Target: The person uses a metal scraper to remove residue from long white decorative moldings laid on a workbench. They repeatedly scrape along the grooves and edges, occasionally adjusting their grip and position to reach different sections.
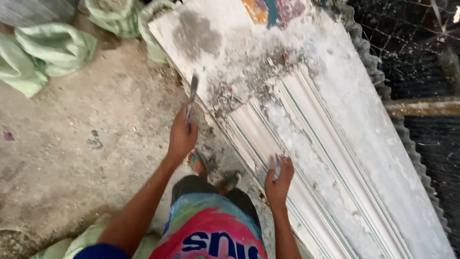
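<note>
My left hand (182, 136) grips a thin metal blade (192, 91), a scraper or knife, held upright beside the left edge of a long white work table (364, 124) caked with plaster. My right hand (279, 181) rests with bent fingers on the near end of a long white moulded cornice strip (306, 158) that lies along the table and is ridged with thin green lines. Below me are my feet in green sandals (197, 164) and a colourful apron (211, 230).
Green woven sacks (43, 52) lie on the concrete floor (86, 144) at the upper left. A corrugated sheet edge (378, 76) and wire mesh (421, 43) run along the table's right side, with a rusty bar (421, 106) across it.
</note>
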